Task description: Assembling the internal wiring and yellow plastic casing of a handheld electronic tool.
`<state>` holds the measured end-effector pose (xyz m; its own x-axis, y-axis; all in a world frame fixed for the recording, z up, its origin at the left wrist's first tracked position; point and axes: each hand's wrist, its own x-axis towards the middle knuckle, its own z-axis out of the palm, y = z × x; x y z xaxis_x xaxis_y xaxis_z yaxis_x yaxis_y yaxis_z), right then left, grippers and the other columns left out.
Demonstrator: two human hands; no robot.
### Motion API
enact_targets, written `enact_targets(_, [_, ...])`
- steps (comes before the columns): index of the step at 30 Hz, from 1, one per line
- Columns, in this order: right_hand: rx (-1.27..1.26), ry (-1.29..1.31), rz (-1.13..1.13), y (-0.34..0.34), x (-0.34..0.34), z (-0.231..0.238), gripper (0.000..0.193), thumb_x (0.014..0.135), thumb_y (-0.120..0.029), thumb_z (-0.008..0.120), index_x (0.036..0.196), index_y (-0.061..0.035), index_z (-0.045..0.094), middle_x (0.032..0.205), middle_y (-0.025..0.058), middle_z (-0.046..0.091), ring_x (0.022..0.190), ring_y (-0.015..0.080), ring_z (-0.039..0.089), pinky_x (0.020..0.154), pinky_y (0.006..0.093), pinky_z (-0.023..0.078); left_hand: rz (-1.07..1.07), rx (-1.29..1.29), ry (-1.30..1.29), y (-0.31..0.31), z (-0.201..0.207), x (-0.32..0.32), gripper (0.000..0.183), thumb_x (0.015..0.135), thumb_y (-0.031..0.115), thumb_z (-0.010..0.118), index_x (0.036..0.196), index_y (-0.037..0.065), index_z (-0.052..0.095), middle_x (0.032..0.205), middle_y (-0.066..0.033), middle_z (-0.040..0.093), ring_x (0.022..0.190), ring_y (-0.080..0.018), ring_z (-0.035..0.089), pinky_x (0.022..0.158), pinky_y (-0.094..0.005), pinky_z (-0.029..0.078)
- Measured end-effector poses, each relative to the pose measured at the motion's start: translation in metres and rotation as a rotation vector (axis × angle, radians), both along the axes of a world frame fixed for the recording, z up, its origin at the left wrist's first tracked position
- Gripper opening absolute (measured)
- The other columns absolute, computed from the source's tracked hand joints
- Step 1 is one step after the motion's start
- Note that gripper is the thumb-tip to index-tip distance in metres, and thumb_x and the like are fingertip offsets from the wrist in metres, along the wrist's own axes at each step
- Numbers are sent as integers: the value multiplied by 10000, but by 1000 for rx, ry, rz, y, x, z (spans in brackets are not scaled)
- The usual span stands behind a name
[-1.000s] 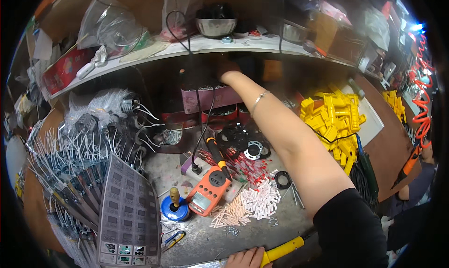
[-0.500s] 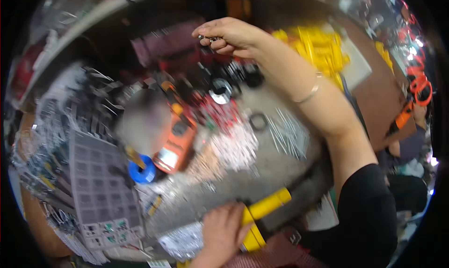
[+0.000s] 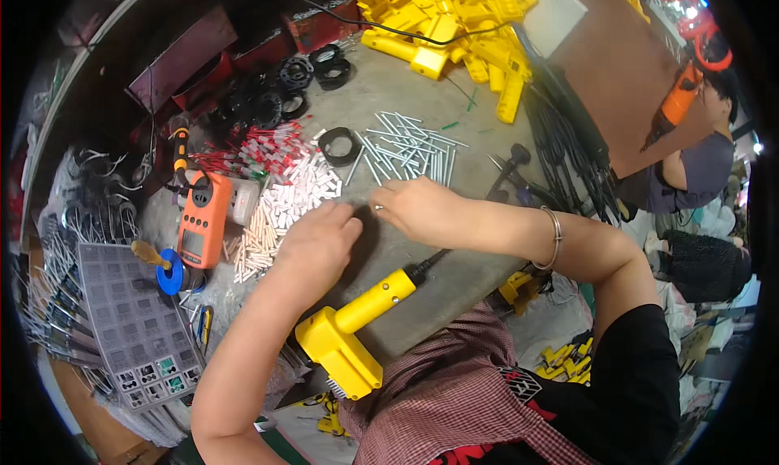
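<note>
Both my hands meet over the middle of the bench. My left hand [image 3: 324, 236] is closed, knuckles up, at the edge of a pile of small white sleeves [image 3: 304, 191]; its fingertips are hidden. My right hand [image 3: 418, 212] is closed around small shiny metal pieces, of which only a glint shows between the fingers. Just below, a yellow power tool housing [image 3: 349, 335] with a round handle and a black cord lies at the bench's near edge, against my checked apron [image 3: 430, 384]. Neither hand touches it.
Metal rods [image 3: 410, 150] and a black ring [image 3: 339, 146] lie beyond my hands. Yellow housings [image 3: 442, 19] are heaped at the back, black cords [image 3: 560, 132] to the right. Leftward are an orange multimeter [image 3: 203, 220], a blue solder spool [image 3: 170, 274] and a compartment box [image 3: 138, 319]. Another person [image 3: 690, 173] sits at right.
My right hand has come down from the back of the bench with small metal pieces. My left hand has left the yellow housing and moved up beside it. The view has shifted.
</note>
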<state>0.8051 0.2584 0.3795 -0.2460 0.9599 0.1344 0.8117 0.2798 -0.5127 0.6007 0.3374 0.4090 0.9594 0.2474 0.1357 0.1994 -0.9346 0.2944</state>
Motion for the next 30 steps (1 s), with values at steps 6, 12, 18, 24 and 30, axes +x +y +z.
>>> enact_targets(6, [76, -139, 58, 10, 5, 4, 115, 858, -118, 599, 912, -28, 550, 840, 150, 567, 738, 367, 621, 614, 449, 521, 50, 64, 90, 4, 5, -5, 225, 649, 30, 679, 842, 33, 564, 878, -112, 568, 877, -308, 560, 788, -394, 483])
enact_targets(12, [36, -30, 51, 13, 10, 14, 125, 843, -128, 618, 931, -40, 617, 874, 141, 603, 785, 358, 629, 689, 443, 522, 358, -351, -146, 6, 6, 18, 222, 699, -10, 712, 902, -12, 623, 875, -143, 615, 777, -330, 608, 694, -399, 505])
enact_targets(18, [27, -61, 7, 7, 16, 22, 127, 848, -118, 607, 954, -66, 653, 865, 125, 643, 827, 341, 635, 718, 426, 514, 207, -315, -65, 16, -14, 36, 231, 689, 1, 736, 895, -15, 633, 890, -182, 645, 829, -364, 635, 728, -410, 518])
enact_targets(24, [-79, 60, -141, 6, 13, 31, 184, 832, -143, 656, 989, -58, 609, 801, 143, 682, 774, 362, 658, 696, 453, 522, 252, -260, -69, 4, -6, 27, 129, 727, -12, 692, 824, -14, 607, 825, -180, 641, 814, -390, 625, 731, -424, 506])
enact_targets(30, [-223, 173, -137, 8, 19, 34, 157, 824, -149, 672, 939, -50, 632, 793, 142, 683, 749, 358, 655, 694, 435, 522, 375, -406, -192, -22, 65, -36, 164, 734, -66, 677, 885, -18, 635, 787, -121, 629, 712, -242, 627, 659, -310, 489])
